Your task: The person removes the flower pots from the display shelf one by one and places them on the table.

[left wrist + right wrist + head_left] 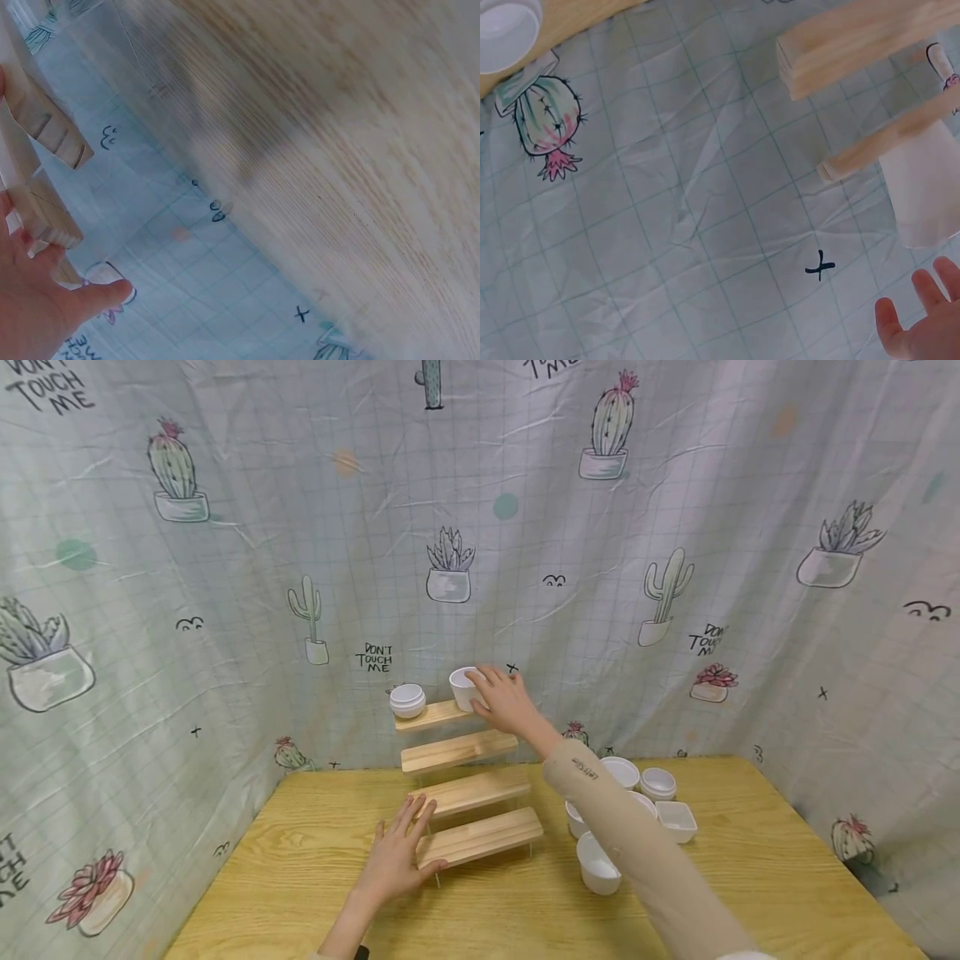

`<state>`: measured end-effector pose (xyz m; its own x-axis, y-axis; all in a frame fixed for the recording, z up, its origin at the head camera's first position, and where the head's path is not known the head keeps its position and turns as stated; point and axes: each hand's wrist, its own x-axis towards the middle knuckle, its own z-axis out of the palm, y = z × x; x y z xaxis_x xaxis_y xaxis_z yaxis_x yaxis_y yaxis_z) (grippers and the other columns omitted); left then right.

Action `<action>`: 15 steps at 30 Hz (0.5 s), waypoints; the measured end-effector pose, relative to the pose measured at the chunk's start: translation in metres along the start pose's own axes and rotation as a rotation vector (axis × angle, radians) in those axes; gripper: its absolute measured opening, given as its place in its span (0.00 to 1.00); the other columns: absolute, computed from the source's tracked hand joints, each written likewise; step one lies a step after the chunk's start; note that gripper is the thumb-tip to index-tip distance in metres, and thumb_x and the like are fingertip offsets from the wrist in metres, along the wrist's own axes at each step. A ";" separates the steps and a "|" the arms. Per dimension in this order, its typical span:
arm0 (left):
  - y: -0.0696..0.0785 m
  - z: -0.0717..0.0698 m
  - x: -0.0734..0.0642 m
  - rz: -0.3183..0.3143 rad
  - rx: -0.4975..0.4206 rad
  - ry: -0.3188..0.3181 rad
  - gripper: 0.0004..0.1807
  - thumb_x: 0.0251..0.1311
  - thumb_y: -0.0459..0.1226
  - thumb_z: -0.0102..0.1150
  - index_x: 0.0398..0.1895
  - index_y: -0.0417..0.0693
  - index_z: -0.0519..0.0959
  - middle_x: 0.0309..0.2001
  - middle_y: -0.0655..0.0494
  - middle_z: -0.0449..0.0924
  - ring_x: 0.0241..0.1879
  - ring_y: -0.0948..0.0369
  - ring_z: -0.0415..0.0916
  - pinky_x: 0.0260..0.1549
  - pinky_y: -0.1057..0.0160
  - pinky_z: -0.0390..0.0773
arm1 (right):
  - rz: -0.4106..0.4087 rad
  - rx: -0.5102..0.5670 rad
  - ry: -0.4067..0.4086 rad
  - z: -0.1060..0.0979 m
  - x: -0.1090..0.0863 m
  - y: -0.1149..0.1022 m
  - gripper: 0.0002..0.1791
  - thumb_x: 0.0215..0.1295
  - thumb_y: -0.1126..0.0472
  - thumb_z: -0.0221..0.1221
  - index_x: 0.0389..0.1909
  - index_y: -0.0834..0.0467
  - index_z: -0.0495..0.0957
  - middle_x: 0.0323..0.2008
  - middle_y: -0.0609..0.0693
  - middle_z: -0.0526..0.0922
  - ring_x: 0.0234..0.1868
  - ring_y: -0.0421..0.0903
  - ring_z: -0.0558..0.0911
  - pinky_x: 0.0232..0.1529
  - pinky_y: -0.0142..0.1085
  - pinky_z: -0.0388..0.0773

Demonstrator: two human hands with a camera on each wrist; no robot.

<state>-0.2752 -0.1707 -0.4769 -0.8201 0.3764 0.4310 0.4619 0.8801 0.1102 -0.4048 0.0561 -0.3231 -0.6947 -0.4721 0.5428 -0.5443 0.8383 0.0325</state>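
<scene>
A wooden tiered shelf rack (480, 839) stands on the table, its boards rising toward the back. My right hand (510, 700) is at a white tapered pot (460, 691) on the top board, with its fingers by the rim. From the right wrist, a small gap shows between the spread fingertips and that pot (922, 195). A rounded white pot (407, 702) sits at the left end of the same board. My left hand (393, 856), fingers spread, touches the left ends of the two lower boards. Its thumb is straight in the left wrist view.
Several white pots stand on the table right of the rack, partly hidden by the right sleeve (630, 827). Among them are a square dish (677, 821) and a round cup (599, 870). A cactus-print curtain (510, 585) hangs behind and at both sides.
</scene>
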 end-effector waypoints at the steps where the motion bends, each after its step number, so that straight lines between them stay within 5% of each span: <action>1: 0.000 0.000 0.000 0.000 -0.002 -0.002 0.48 0.43 0.59 0.60 0.67 0.51 0.54 0.68 0.49 0.54 0.67 0.48 0.51 0.50 0.29 0.59 | 0.010 0.005 -0.013 0.000 0.003 -0.001 0.26 0.64 0.50 0.49 0.63 0.51 0.60 0.62 0.54 0.65 0.61 0.51 0.65 0.53 0.53 0.65; 15: -0.001 0.001 0.002 0.001 0.003 -0.009 0.48 0.44 0.59 0.59 0.68 0.52 0.54 0.68 0.51 0.53 0.68 0.50 0.49 0.51 0.29 0.58 | 0.121 0.001 -0.189 0.010 0.022 -0.010 0.27 0.67 0.47 0.42 0.67 0.37 0.49 0.68 0.54 0.52 0.68 0.53 0.55 0.61 0.62 0.54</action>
<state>-0.2776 -0.1709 -0.4773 -0.8226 0.3798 0.4232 0.4616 0.8806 0.1069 -0.4196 0.0345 -0.3198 -0.8306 -0.4108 0.3760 -0.4520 0.8917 -0.0243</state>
